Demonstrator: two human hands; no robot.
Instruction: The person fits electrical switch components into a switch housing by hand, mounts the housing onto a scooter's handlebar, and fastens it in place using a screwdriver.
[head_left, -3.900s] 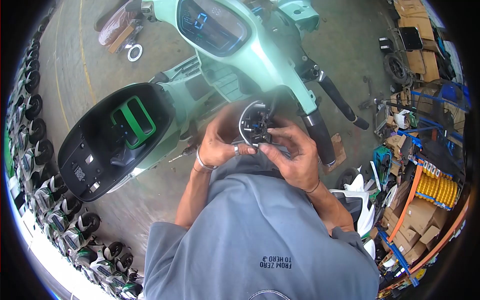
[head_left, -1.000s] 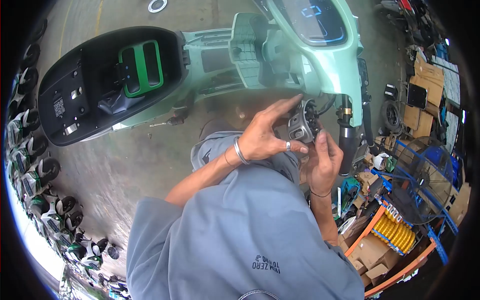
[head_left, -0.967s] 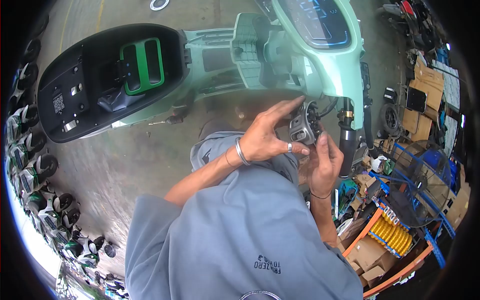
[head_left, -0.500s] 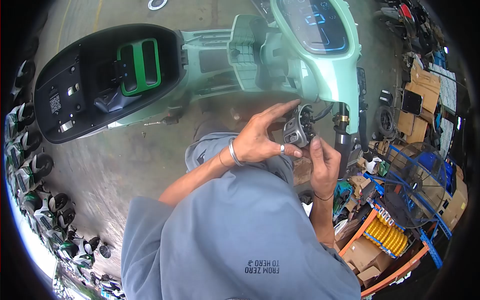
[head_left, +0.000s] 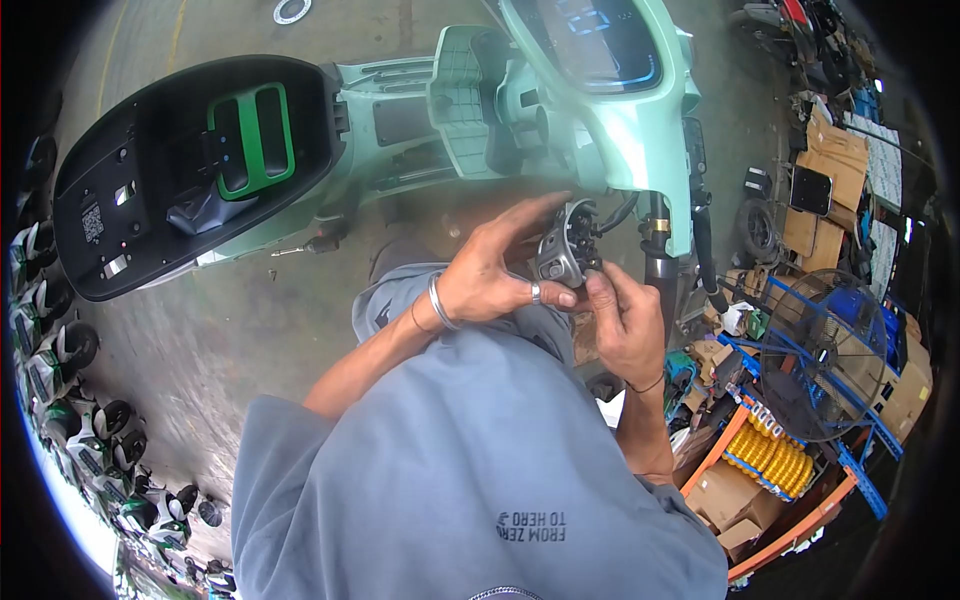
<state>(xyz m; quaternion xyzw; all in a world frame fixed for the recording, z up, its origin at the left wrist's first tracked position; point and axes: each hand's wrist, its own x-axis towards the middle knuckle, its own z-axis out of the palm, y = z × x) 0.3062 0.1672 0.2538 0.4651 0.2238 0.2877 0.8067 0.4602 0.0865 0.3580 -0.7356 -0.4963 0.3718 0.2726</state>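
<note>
My left hand [head_left: 490, 270] is closed around the side of a grey handlebar switch housing [head_left: 562, 262], its thumb below and fingers behind. The housing's inner side, with dark parts and wiring, faces right. A black cable [head_left: 622, 214] runs from it up toward the scooter's front. My right hand [head_left: 627, 325] pinches at the housing's lower right edge; whether a small part sits between those fingertips is hidden. Just to the right stands the handlebar's dark grip [head_left: 661, 275], with a brass-coloured ring [head_left: 657, 226] above it. The mint-green scooter front [head_left: 625, 140] carries a lit display [head_left: 590, 40].
The scooter's black seat base [head_left: 75, 235], with a green frame [head_left: 285, 130], extends left. A fan [head_left: 822, 355], an orange and blue rack [head_left: 715, 450], yellow coiled hose [head_left: 770, 455] and cardboard boxes [head_left: 720, 490] stand at right. Several scooters [head_left: 60, 345] line the left edge.
The view has shifted, so the scooter and both hands appear further left. My left hand keeps hold of the switch housing; my right fingertips have moved slightly closer in along its edge.
</note>
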